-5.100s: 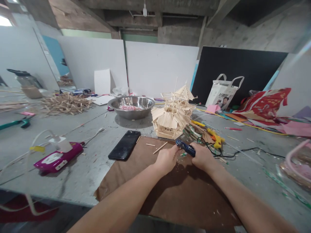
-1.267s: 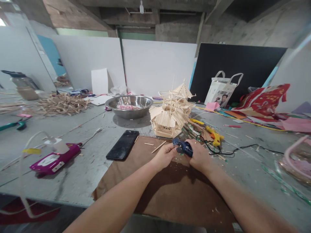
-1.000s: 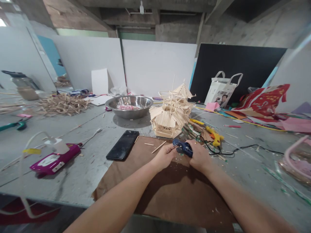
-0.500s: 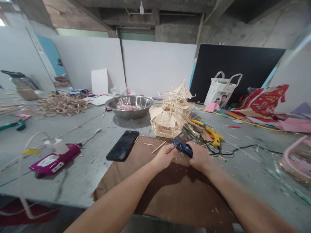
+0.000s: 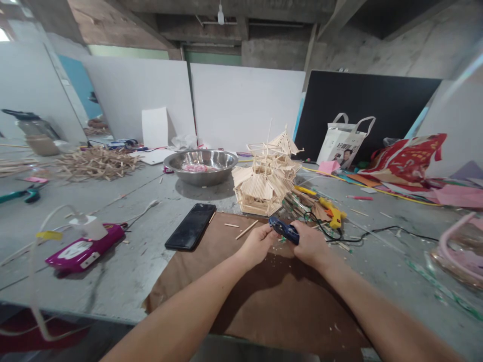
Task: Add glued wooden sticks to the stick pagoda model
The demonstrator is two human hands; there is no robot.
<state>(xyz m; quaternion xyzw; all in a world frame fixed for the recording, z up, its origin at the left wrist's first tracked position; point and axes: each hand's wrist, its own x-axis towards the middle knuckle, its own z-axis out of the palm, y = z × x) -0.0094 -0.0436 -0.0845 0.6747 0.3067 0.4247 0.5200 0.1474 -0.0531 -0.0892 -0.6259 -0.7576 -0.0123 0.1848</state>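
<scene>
My right hand (image 5: 312,244) is closed around a dark blue pliers-like hand tool (image 5: 284,230), whose far end points left towards my other hand. The fingers of my left hand (image 5: 258,245) are pinched together right beside that end; whatever lies between them is too small to make out. Both hands are over a brown sheet (image 5: 287,296) sprinkled with tiny pale bits. Just past them stands a model pavilion (image 5: 260,186) built of thin wooden sticks. A loose wooden stick (image 5: 247,229) rests on the sheet to the left of the tool.
A black phone (image 5: 190,227) overlaps the sheet's left edge. Farther left is a purple power strip (image 5: 86,249) with a white plug. A steel bowl (image 5: 202,166) stands behind. A yellow glue gun (image 5: 332,213) with a black cord lies to the right, near scraps.
Both hands stay almost in place by the tool. The blue tool looks turned very slightly, and the view has shifted a little.
</scene>
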